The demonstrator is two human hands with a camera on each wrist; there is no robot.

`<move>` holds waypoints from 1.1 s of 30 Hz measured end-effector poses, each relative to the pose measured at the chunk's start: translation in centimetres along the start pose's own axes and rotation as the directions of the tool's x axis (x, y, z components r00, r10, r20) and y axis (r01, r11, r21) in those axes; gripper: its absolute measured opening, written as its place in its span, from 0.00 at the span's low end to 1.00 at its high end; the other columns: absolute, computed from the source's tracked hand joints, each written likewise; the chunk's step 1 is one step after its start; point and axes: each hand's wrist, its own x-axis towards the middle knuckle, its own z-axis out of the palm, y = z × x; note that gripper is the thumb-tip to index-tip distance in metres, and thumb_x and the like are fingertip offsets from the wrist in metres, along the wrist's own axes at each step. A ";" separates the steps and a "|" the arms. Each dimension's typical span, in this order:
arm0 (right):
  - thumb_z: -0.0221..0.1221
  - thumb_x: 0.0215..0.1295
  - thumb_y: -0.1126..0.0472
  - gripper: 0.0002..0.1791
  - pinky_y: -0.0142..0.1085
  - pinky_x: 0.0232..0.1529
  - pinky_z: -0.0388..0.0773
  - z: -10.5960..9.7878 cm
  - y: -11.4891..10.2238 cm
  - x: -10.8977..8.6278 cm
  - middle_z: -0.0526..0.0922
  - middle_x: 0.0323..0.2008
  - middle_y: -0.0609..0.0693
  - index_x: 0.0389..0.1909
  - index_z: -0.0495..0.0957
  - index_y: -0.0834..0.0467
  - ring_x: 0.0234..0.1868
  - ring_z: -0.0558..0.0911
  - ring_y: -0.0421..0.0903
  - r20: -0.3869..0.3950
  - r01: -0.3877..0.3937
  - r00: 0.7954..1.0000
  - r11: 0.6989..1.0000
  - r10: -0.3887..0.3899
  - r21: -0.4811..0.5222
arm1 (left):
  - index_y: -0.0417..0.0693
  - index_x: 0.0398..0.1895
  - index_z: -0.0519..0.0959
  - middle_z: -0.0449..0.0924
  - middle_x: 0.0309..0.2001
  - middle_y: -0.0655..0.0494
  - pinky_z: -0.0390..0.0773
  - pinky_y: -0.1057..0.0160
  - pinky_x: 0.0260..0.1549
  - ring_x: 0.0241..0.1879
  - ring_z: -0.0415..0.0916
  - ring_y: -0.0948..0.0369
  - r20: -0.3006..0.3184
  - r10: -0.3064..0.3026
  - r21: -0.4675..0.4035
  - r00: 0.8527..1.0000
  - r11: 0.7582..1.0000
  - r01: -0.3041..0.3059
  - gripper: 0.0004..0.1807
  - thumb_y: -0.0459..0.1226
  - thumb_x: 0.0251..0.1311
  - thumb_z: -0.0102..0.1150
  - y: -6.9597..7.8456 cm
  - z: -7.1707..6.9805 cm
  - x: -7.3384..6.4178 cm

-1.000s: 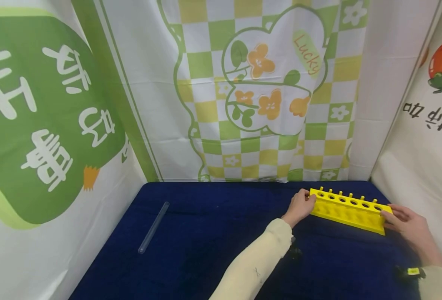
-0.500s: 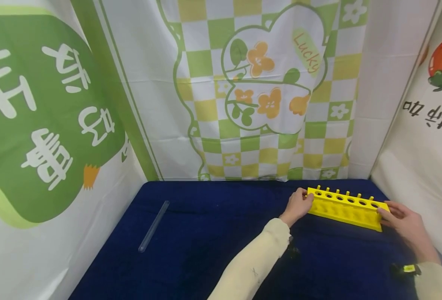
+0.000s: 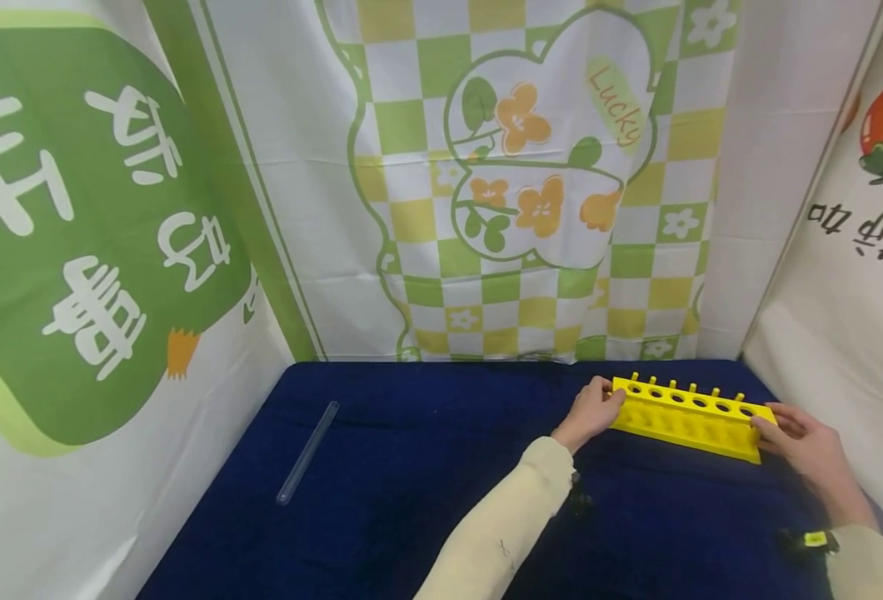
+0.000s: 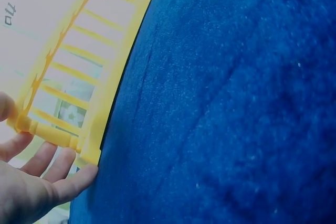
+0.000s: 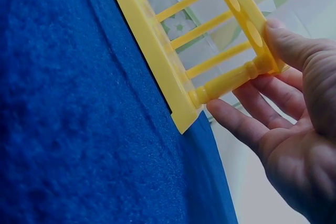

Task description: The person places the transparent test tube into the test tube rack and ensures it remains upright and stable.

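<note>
A yellow test tube rack stands upright at the back right of the dark blue tabletop, its row of round holes and short pegs facing up. My left hand grips its left end, thumb at the top plate; in the left wrist view the fingers of that left hand curl about the end post. At the other end, my right hand holds the rack with its thumb on the top edge. The right wrist view shows this right hand with fingertips against the end post. No tubes show in the rack's holes.
A clear glass test tube lies on the left part of the blue tabletop, slanting away from me. Printed curtains enclose the back and both sides. The rack stands close to the right curtain.
Both hands have shifted the rack slightly to the left, mostly in the first half second. Their hold on its ends looks the same. The test tube has stayed in place.
</note>
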 end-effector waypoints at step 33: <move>0.55 0.70 0.44 0.45 0.34 0.35 0.85 0.6 -1.1 0.5 0.78 0.44 0.40 0.69 0.54 0.77 0.32 0.79 0.22 0.047 0.021 0.999 1.000 -0.021 -0.008 | 0.59 0.50 0.70 0.74 0.46 0.60 0.74 0.61 0.38 0.38 0.71 0.63 -0.008 -0.036 -0.014 0.999 0.999 0.036 0.16 0.56 0.70 0.48 -0.7 -1.1 -0.6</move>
